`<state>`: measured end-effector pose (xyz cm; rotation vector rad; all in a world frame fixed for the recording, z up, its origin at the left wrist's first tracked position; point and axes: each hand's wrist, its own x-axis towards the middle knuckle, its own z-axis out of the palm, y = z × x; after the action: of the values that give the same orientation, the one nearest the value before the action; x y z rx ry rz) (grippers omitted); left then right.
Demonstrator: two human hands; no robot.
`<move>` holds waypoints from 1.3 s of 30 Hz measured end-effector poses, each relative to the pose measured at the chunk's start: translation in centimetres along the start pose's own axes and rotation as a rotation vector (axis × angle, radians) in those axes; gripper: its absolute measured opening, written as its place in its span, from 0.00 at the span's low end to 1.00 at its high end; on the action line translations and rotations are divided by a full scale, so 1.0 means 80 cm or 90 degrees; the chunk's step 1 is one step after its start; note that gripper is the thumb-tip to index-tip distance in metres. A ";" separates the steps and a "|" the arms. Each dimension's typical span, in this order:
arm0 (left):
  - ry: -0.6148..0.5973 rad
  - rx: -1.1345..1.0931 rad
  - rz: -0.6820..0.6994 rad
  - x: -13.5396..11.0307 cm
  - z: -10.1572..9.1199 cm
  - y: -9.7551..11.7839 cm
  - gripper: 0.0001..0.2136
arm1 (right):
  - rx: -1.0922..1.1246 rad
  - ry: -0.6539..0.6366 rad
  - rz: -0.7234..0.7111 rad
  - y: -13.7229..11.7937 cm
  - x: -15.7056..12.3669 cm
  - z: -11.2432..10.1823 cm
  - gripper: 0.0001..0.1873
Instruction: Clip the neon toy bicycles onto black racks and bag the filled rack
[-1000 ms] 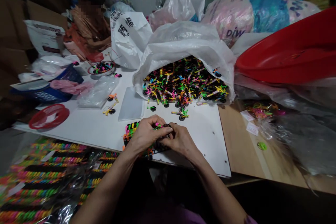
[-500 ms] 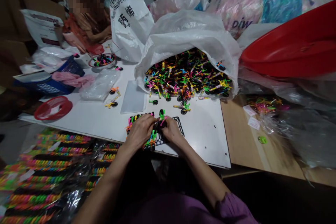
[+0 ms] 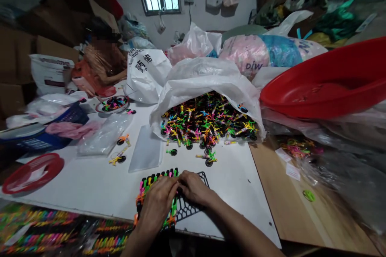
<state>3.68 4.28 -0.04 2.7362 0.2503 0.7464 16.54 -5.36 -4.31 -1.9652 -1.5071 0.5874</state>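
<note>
Left hand and right hand drawn closer, over black rack, cannot tell if pinching

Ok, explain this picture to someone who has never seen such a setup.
There is no machine here: a person works with two bare hands, and a camera on their head looks forward and down. The left hand is over rows of small colourful pieces set on a black grid frame; the right hand is over the frame's barer side. The hands meet, hiding anything held between them. On the white table, a white sack lies open, full of small wheeled pieces. Another person sits at the far left.
</note>
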 end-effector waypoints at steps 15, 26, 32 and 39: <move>0.011 0.023 -0.006 0.003 -0.003 0.003 0.08 | -0.079 0.131 0.102 0.010 0.063 -0.063 0.13; -0.042 0.003 -0.048 0.000 -0.004 0.007 0.09 | 0.008 0.077 -0.081 0.008 -0.001 0.010 0.07; -0.024 0.017 -0.032 0.000 -0.002 0.005 0.09 | -0.007 0.059 -0.083 0.009 0.002 0.008 0.06; -0.048 0.001 0.018 -0.002 -0.001 0.002 0.07 | -0.117 0.072 -0.016 0.019 -0.008 -0.043 0.10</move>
<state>3.49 4.08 0.00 2.7686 0.1959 0.6498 19.74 -6.88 -2.81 -2.0753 -1.5602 0.3308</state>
